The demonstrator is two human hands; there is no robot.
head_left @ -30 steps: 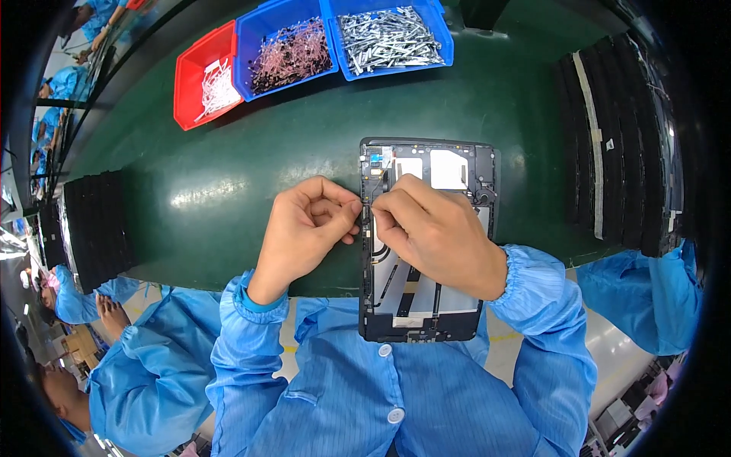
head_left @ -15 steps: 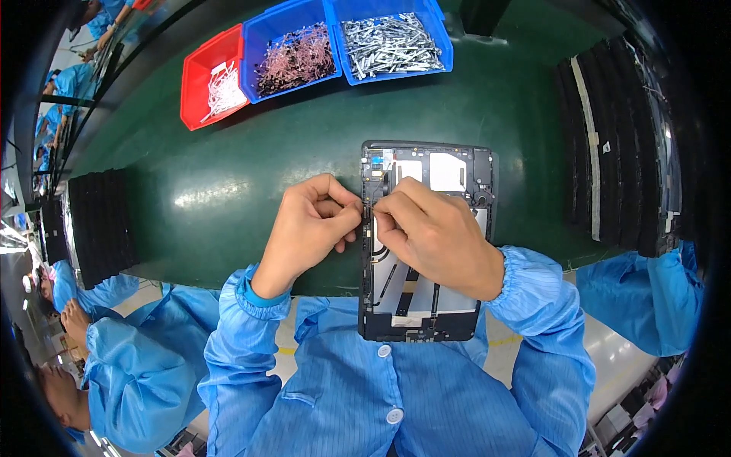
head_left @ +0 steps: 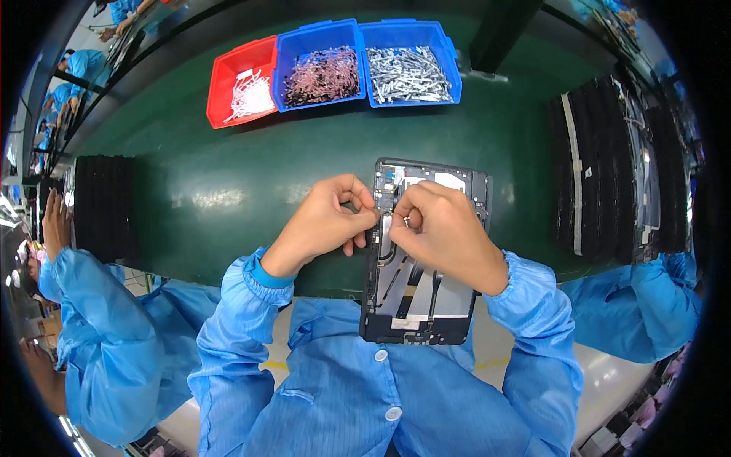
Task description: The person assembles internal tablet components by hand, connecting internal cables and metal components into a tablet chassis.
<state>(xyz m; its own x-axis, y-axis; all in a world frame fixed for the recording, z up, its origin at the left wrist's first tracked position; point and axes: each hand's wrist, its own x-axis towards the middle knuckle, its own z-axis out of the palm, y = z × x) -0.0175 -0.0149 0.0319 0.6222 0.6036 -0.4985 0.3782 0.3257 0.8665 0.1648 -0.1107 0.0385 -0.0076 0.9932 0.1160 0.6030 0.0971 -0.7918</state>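
An opened tablet (head_left: 455,301) with a black frame, silver plates and dark ribbon cables lies before me, its near end jutting past the table edge. My left hand (head_left: 327,222) is at the tablet's left rim, thumb and forefinger pinched together there. Over the upper middle of the tablet is my right hand (head_left: 448,238), fingers curled with thumb and forefinger pinched. Whatever either pinch holds is too small or hidden to name. A short gap separates the two hands.
A red bin (head_left: 221,87) of white pieces, a blue bin (head_left: 318,36) of pink-and-black parts and another blue bin (head_left: 403,34) of silvery strips stand at the back. Black stacks rise at left (head_left: 105,209) and right (head_left: 601,175). Co-workers in blue flank me.
My right hand has drawn slightly right, away from the left one. The whole view has shifted, so the bins sit lower. A co-worker's hand at the left has risen beside the black stack.
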